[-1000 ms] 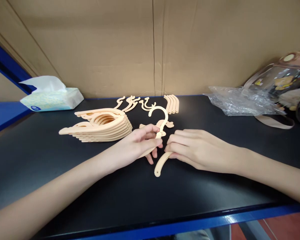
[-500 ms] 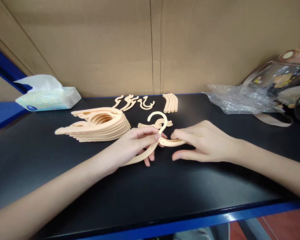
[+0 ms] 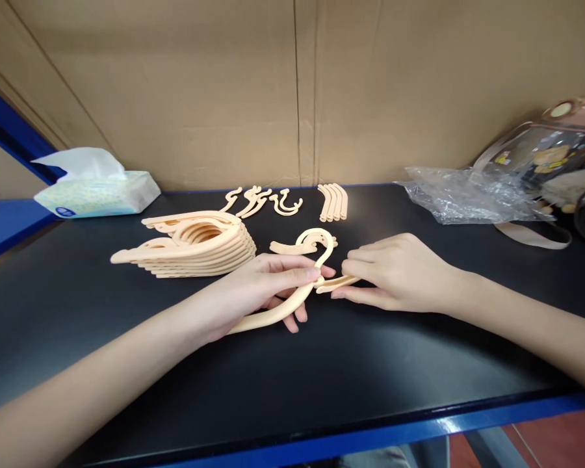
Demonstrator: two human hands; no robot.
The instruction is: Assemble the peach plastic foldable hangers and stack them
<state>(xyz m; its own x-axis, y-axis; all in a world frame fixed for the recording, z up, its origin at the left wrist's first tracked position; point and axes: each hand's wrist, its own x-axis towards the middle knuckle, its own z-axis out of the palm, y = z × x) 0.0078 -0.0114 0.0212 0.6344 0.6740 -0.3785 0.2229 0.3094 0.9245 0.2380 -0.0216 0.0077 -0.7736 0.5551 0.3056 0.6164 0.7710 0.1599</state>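
Left hand (image 3: 268, 286) pinches the peach plastic hanger (image 3: 292, 296) at its hook base, frame centre; right hand (image 3: 394, 273) nips its short arm. Likely light, stiff, smooth; best gripped near joints.

Both forearms stretched forward, converging at the middle. Left hand (image 3: 260, 286) palm-in, fingers curled and pinching shut just left of the grip. Right hand (image 3: 394, 273) flat-ish, fingertips pinched right beside it.
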